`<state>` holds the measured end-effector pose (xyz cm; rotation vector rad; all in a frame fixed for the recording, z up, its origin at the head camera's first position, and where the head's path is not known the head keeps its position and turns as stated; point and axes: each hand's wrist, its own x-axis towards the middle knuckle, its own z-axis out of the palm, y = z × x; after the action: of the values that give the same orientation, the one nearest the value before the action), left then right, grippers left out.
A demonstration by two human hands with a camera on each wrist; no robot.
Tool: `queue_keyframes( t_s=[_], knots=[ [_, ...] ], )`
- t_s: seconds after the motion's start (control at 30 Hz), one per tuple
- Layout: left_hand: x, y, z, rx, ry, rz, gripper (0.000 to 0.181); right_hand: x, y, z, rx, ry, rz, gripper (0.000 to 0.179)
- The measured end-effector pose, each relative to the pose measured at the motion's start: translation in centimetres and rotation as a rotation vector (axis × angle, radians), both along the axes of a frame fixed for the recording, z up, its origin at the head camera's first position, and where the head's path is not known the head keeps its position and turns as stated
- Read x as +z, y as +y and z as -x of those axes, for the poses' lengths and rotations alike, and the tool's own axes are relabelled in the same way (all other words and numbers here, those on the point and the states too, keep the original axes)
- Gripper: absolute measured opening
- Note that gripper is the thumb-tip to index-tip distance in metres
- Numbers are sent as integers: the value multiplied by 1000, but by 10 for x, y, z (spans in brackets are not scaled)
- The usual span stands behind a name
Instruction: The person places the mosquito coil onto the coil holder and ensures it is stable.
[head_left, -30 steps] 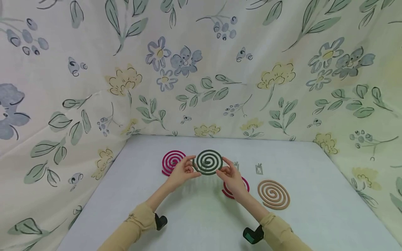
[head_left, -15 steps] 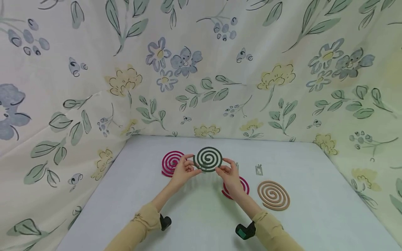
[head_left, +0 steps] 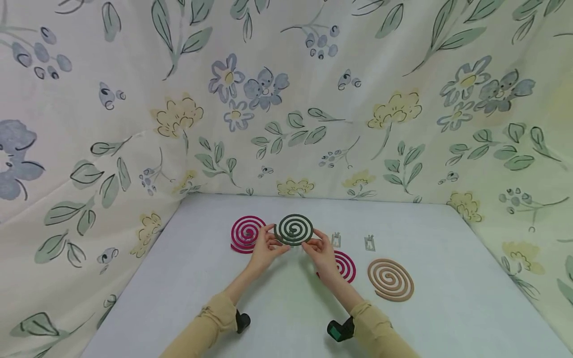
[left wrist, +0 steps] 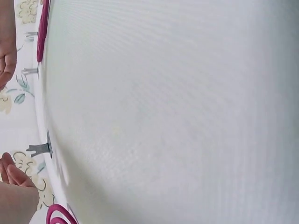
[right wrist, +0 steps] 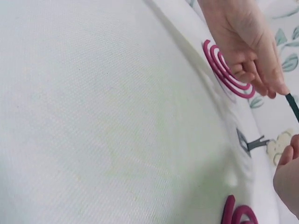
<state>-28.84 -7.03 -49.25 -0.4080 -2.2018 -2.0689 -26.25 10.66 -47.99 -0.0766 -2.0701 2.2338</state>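
Note:
A dark green mosquito coil [head_left: 293,230] is held up over the back middle of the table, tilted toward the camera. My left hand [head_left: 264,252] pinches its left edge between thumb and fingers. On the opposite edge, my right hand [head_left: 323,254] pinches it the same way. In the right wrist view only a short piece of the green coil [right wrist: 292,105] shows at the fingertips. A small metal coil stand [left wrist: 39,149] with an upright forked prong stands on the table between the hands; in the head view the green coil overlaps that spot.
One magenta coil [head_left: 247,232] lies behind my left hand. Another magenta coil [head_left: 347,267] is partly covered by my right hand and wrist. Farther right lies a tan coil [head_left: 390,278]. Two metal stands [head_left: 369,243] sit at the back right, before a floral cloth [head_left: 309,154].
The green coil rose slightly, then came down and a little left, tilting flatter. Both hands moved with it, and the right hand uncovered a metal stand behind it.

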Motion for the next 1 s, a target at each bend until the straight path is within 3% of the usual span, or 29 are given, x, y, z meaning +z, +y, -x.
queue_keyframes(
  t_s=[0.2, 0.37, 0.57, 0.87, 1.0],
  knots=[
    [18, 5, -10, 9, -53, 10, 70, -7, -5, 6, -44, -4, 35, 55],
    [0, 6, -1, -1, -100, -8, 69, -14, -9, 11, -73, -24, 80, 56],
    [-18, 8, 11, 7, -123, 44, 69, -22, -12, 15, -79, -24, 123, 57],
    [-11, 12, 18, -1, -138, 62, 71, -33, -13, 22, -113, -30, 157, 54],
    [-8, 14, 23, 18, -194, 43, 72, -34, -15, 25, -118, -8, 154, 53]
  ],
)
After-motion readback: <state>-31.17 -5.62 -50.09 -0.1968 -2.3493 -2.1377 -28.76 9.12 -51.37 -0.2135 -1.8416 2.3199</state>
